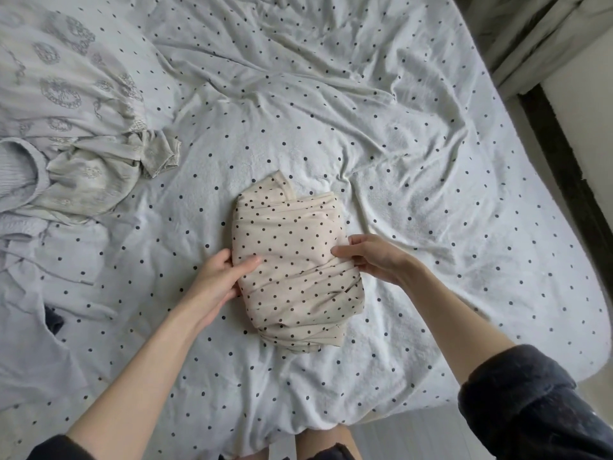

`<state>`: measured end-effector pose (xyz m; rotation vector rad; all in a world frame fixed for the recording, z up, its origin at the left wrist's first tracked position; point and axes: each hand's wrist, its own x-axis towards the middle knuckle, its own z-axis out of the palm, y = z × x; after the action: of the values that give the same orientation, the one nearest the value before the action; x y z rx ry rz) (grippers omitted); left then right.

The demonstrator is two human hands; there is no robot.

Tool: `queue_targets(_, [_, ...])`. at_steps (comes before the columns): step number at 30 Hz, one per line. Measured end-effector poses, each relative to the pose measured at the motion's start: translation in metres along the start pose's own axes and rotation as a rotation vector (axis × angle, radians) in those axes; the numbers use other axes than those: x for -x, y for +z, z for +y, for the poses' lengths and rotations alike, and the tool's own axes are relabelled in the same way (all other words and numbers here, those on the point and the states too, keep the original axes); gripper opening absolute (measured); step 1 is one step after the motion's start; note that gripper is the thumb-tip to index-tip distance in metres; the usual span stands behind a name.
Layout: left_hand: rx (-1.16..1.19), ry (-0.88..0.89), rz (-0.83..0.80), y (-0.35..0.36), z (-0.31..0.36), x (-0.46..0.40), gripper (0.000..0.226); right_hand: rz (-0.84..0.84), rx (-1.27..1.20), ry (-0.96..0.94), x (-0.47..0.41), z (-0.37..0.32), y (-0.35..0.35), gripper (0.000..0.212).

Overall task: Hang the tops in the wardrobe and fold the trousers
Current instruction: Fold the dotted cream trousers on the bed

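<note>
We've got the folded polka-dot trousers pinched at both sides, left hand and right hand, soft, light, floppy, so we'd support them underneath

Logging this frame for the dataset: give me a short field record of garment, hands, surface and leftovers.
garment: beige dotted trousers, folded into a compact bundle
surface: bed with white dotted sheet, rumpled
left hand: grips bundle's left edge, thumb on top
right hand: grips bundle's right edge, thumb on top
leftovers: pale patterned garments heaped at the bed's left, unfolded
fold state: appears finished; bundle rests on the sheet
</note>
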<state>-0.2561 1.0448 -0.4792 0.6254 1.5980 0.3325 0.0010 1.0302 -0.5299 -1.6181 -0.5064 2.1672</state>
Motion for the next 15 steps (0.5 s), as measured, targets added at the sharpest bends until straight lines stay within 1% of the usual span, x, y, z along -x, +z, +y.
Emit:
queue_targets(3, [-0.008, 0.013, -0.007, 0.004, 0.006, 0.005, 0.018, 0.050, 0.015, -0.041, 0.012, 0.001, 0.002, 0.025])
queue_targets(5, [-0.027, 0.041, -0.024, 0.004, 0.011, 0.012, 0.017, 0.101, -0.001, -0.090, 0.027, 0.004, 0.005, 0.018])
queue_targets(6, [-0.030, 0.046, -0.030, 0.003, 0.012, 0.013, 0.018, 0.117, -0.009, -0.110, 0.032, 0.005, 0.007, 0.017])
queue_targets(9, [-0.064, 0.069, -0.101, 0.002, 0.016, 0.030, 0.018, 0.192, -0.025, -0.185, 0.067, 0.014, 0.014, 0.021])
queue_targets(11, [-0.098, 0.101, -0.168, 0.003, 0.021, 0.044, 0.018, 0.249, -0.050, -0.232, 0.094, 0.022, 0.020, 0.017])
queue_targets(14, [-0.186, 0.168, -0.313, 0.011, 0.028, 0.077, 0.018, 0.395, -0.119, -0.321, 0.150, 0.044, 0.036, 0.014])
queue_targets(15, [-0.192, 0.169, -0.323, 0.012, 0.028, 0.076, 0.018, 0.399, -0.130, -0.322, 0.155, 0.046, 0.037, 0.013])
